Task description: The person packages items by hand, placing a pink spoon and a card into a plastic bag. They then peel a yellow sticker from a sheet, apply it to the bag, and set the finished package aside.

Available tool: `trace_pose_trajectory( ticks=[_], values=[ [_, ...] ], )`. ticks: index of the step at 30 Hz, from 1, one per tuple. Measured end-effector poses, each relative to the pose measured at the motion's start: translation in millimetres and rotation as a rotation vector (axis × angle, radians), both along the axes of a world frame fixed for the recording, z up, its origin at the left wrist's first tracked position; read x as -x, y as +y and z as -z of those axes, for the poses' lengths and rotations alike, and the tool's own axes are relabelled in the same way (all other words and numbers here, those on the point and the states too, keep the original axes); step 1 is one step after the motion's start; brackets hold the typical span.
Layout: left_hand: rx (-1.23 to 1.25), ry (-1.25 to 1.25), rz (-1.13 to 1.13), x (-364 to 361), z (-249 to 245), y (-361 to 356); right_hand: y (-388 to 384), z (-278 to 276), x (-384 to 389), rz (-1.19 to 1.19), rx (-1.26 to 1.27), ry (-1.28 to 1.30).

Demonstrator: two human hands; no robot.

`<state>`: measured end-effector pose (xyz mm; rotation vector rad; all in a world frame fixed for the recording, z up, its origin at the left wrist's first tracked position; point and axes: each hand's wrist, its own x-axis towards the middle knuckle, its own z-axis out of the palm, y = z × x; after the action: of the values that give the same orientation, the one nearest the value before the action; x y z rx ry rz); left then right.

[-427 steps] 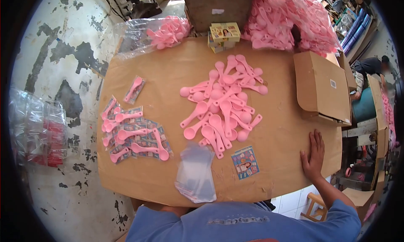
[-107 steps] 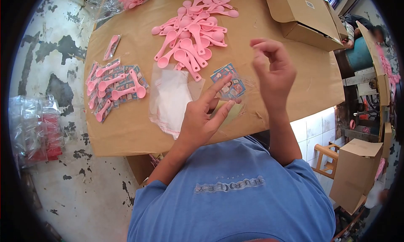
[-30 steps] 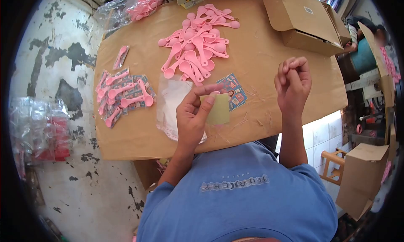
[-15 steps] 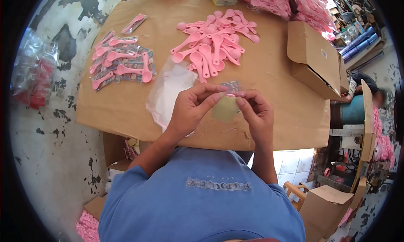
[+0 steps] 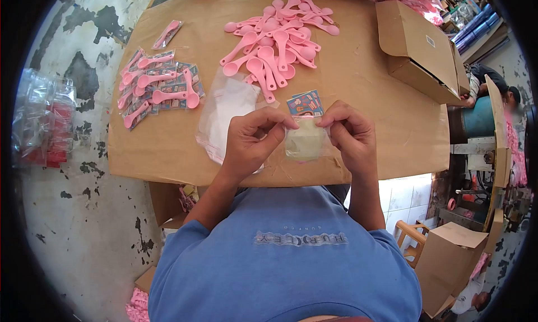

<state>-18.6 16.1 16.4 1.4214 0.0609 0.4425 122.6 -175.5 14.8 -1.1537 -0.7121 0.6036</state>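
Between my hands is a small clear plastic bag (image 5: 304, 145) with something flat and pale yellow-green showing in it. My left hand (image 5: 253, 140) pinches its upper left corner with thumb and forefinger. At the upper right corner, my right hand (image 5: 354, 133) is closed in a similar pinch. Colourful printed cards (image 5: 305, 103) lie on the table just beyond the bag. To the left of my left hand is a stack of clear plastic bags (image 5: 219, 117). A heap of loose pink spoons (image 5: 280, 39) spreads farther back.
At left on the brown-covered table (image 5: 358, 81) lie pink spoons with printed cards (image 5: 162, 87) and a single bagged spoon (image 5: 167, 34). An open cardboard box (image 5: 417, 47) stands at right. Another person (image 5: 487, 84) is beyond it, and a second person (image 5: 473, 297) appears lower right.
My hands have moved apart, and the bag is now stretched flat between them. The printed cards beyond it show more fully. The whole view has shifted slightly.
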Motion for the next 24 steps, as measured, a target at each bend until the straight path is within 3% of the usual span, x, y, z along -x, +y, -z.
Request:
trace_pose_trajectory(
  ticks=[7, 10, 14, 17, 21, 22, 24],
  values=[
    [0.001, -0.019, 0.02, 7.7, 5.8, 3.6, 5.5, -14.1, 11.3, 0.005, 0.007, -0.043],
    [0.163, 0.083, -0.07, 5.1, 5.5, -6.4, 14.0, -9.0, 16.8, 0.096, 0.068, -0.092],
    [-0.184, 0.258, 0.073, 8.8, -19.4, 4.9, 17.9, -20.0, 19.8, 0.093, 0.016, -0.161],
    [-0.318, 0.127, 0.064, 10.5, -1.4, 10.8, 17.2, -19.3, 19.9, 0.132, -0.011, -0.253],
    [-0.758, -0.149, -0.272, 19.8, -23.6, 44.2, 13.8, -17.5, 14.5, 0.269, 0.008, -0.333],
    [-0.687, -0.111, -0.393, 28.2, -17.8, 59.5, 10.5, -16.4, 9.6, 0.302, 0.022, -0.352],
    [-0.869, -0.029, -0.614, 49.6, -31.3, 95.4, 7.5, -11.4, 4.6, 0.372, 0.072, -0.383]
  ],
)
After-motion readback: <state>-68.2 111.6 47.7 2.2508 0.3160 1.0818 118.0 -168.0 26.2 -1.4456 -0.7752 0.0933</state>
